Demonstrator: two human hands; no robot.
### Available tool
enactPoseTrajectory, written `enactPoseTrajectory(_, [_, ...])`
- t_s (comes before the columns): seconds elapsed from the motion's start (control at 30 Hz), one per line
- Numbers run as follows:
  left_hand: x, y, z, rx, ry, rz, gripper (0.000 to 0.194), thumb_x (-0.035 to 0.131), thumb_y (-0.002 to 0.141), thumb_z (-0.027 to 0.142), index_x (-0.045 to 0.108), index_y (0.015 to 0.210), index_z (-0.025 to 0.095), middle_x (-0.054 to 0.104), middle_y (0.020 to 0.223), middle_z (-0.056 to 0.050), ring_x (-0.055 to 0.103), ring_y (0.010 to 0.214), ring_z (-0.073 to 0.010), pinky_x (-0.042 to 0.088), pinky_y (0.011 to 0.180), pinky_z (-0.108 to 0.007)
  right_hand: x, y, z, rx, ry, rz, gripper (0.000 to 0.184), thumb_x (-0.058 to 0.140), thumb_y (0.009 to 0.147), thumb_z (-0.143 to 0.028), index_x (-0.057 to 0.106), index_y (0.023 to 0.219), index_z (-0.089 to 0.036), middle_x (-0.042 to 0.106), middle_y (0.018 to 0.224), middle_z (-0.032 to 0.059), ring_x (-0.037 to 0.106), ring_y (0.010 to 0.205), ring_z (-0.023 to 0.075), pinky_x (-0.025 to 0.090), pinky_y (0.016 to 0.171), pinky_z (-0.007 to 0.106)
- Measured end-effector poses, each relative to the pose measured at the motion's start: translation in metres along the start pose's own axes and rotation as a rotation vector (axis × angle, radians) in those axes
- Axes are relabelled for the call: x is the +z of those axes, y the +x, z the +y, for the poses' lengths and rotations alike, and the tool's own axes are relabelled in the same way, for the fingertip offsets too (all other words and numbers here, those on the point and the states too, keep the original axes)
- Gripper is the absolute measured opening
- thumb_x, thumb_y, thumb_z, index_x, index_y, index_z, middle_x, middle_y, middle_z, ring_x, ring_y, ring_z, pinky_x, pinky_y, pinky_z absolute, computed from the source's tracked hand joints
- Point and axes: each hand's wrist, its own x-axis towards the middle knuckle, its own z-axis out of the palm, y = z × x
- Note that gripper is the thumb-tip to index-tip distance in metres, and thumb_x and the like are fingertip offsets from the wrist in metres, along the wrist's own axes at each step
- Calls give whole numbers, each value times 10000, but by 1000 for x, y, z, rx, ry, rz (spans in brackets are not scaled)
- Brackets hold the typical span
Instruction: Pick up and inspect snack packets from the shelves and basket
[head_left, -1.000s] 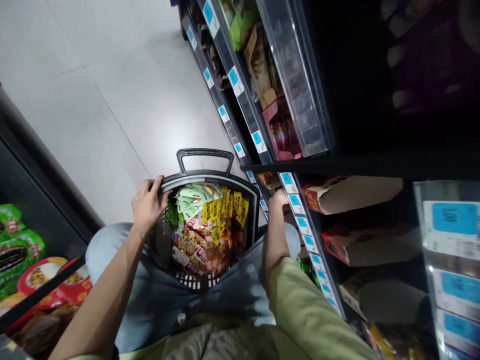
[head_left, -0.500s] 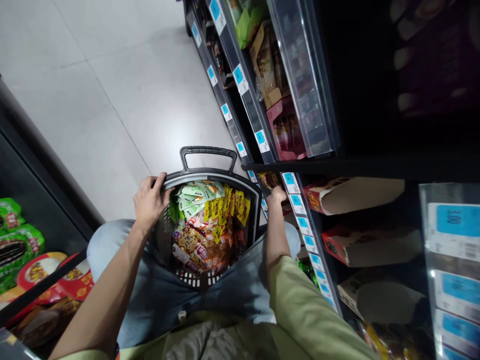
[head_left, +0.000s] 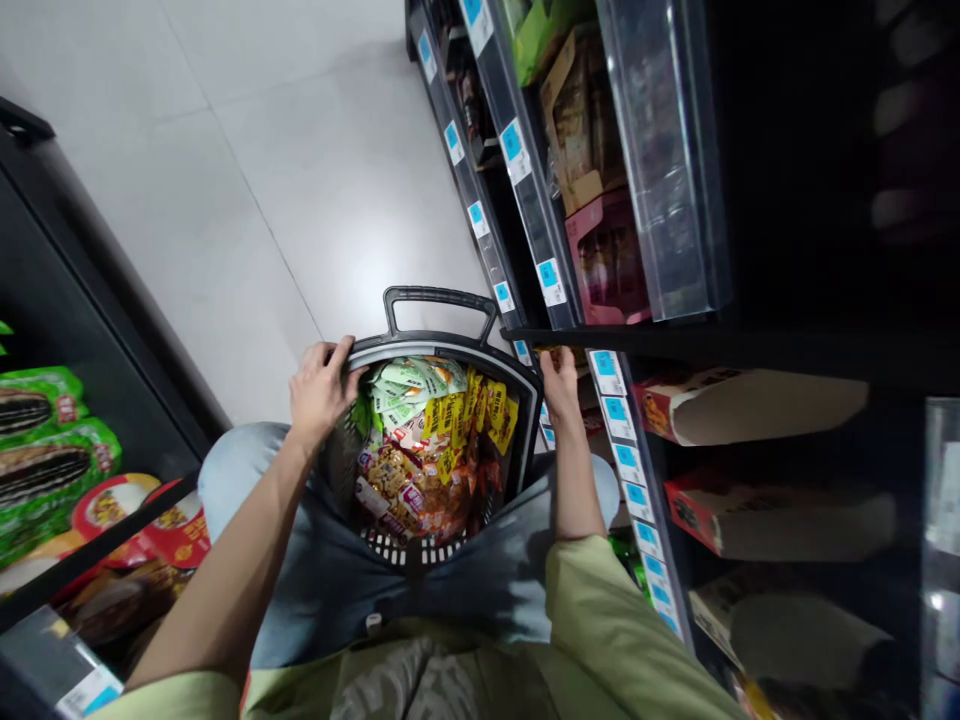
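Note:
I am crouched with a dark plastic shopping basket (head_left: 525, 400) between my knees. It is full of snack packets, green ones (head_left: 409, 380) at the back and yellow ones (head_left: 480, 410) beside them. My left hand (head_left: 319, 390) is closed over the basket's left rim, thumb on top. My right hand (head_left: 559, 378) is past the basket's right rim, at the edge of a low shelf. Its fingers curl under a dark shelf lip (head_left: 675, 340) near an orange packet, and what they hold is hidden.
A dark shelving unit (head_left: 525, 200) with blue price tags runs along the right, holding boxes (head_left: 750, 400) and a pink carton (head_left: 607, 260). At left, a low rack holds green and red snack bags (head_left: 52, 450). Pale tiled floor (head_left: 300, 150) lies ahead. The basket handle (head_left: 439, 298) stands upright.
My right hand has moved slightly forward, to the shelf edge. The left hand stays on the basket rim. The view has shifted a little to the left.

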Motion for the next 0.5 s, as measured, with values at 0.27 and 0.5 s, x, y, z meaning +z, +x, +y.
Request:
enactPoseTrajectory(0.27, [0, 0, 1, -1, -8, 11, 508, 460, 920, 439, 457, 1388, 241, 546, 1135, -120, 489, 1076, -282, 410, 787, -348, -16, -42, -51, -391, -410, 204, 393, 397, 957, -426, 624, 1138, -161, 506, 1309, 176, 446, 1256, 286, 347, 1057, 456])
enactPoseTrajectory(0.5, [-1, 1, 3, 13, 48, 28, 519, 465, 910, 443, 466, 1380, 224, 554, 1130, -121, 502, 1068, -277, 410, 784, -337, -18, -69, -74, -314, -623, -84, 403, 487, 917, -532, 607, 688, -223, 572, 586, 35, 572, 616, 201, 403, 658, 299])
